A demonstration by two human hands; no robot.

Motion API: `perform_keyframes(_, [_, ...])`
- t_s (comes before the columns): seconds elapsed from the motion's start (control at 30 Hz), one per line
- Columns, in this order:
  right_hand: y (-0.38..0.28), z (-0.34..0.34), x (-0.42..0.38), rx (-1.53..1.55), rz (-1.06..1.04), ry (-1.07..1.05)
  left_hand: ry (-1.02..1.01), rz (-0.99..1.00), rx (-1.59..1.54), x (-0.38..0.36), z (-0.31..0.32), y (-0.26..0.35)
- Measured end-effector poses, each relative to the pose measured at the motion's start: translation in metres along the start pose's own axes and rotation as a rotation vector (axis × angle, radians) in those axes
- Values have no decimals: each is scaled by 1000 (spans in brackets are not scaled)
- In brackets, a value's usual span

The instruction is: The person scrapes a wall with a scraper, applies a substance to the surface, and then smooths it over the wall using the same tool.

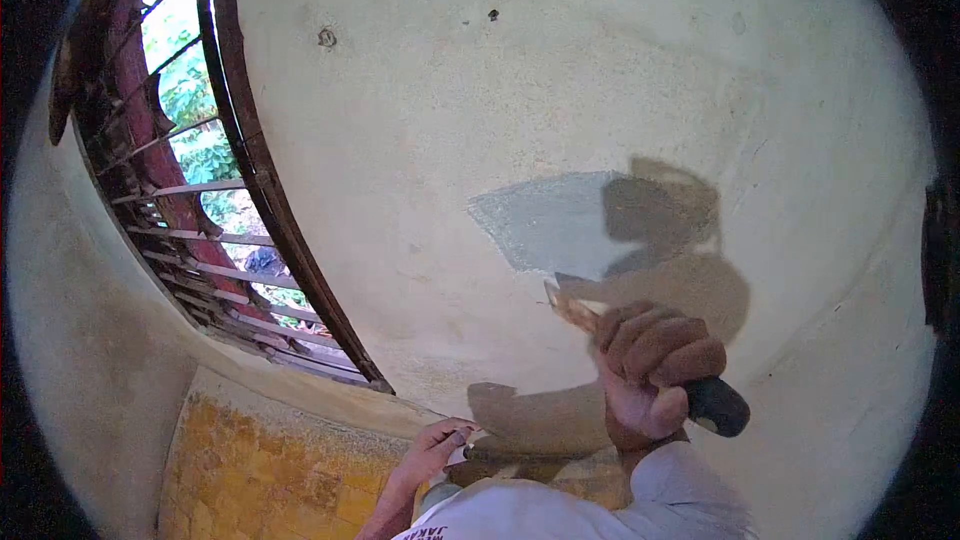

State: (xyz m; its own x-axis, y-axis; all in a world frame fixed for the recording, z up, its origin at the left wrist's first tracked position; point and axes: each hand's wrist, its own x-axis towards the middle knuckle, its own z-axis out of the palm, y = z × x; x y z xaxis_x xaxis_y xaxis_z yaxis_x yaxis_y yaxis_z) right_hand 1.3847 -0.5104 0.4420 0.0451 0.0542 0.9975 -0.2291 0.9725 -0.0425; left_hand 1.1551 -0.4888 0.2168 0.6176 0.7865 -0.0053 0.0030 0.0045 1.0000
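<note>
My right hand [655, 355] is closed in a fist around the black handle [722, 408] of a scraper [572, 310]. Its narrow blade points up and left, with the tip just below a grey patch [550, 218] on the pale wall. Shadows of the hand and tool fall over the right side of that patch. Lower down, my left hand [438, 448] is by the foot of the wall, fingers bent and drawn together. A small white thing with a dark part [460, 453] shows beneath those fingers; I cannot tell what it is.
At the left is a window [205, 190] with a dark frame and slats, leaves outside. The pale wall [400, 140] has a few small holes and marks. Below the window runs a worn yellow surface [270, 460]. A white shirt [540, 512] fills the bottom edge.
</note>
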Motion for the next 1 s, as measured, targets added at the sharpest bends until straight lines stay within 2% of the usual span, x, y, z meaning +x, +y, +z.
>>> perform_keyframes(0.07, [-3,-6,-6,-446,297,32,-19,26,-15,0,0,0])
perform_keyframes(0.1, [3,-8,-12,-450,300,34,-25,-33,-5,0,0,1])
perform_keyframes(0.17, [19,-9,-20,-255,499,135,-27,-89,6,0,0,2])
perform_keyframes(0.2, [15,-11,-18,-251,496,132,-26,-81,17,0,0,3])
perform_keyframes(0.27, [1,-12,-10,-290,214,-106,-21,-69,29,0,-2,1])
perform_keyframes(0.3, [0,-10,-5,-287,213,-107,-25,-61,9,-1,-3,-2])
perform_keyframes(0.37, [3,-3,3,-147,19,-75,-33,-59,-11,-2,-3,3])
perform_keyframes(0.4, [7,-1,1,-149,21,-73,-33,-200,-32,-3,-5,8])
perform_keyframes(0.43, [13,1,-3,-299,83,-56,-32,-342,-53,-4,-4,11])
perform_keyframes(0.47, [15,2,-6,-447,144,-40,-34,-344,-54,-4,-3,9])
perform_keyframes(0.6, [-3,3,-2,-402,224,-28,-22,-113,-4,-2,-5,-7])
perform_keyframes(0.63, [-8,7,3,-286,102,66,-29,-39,10,-1,-5,-7])
perform_keyframes(0.67, [-10,10,6,-170,-15,160,-28,-37,9,0,-4,-6])
perform_keyframes(0.7, [-8,9,5,-170,-15,159,-31,-22,5,0,-3,-5])
perform_keyframes(0.87, [11,0,-9,-436,222,134,-44,-82,14,2,-3,1])
perform_keyframes(1.0, [-13,4,7,-219,213,116,-42,-59,23,2,-1,5])
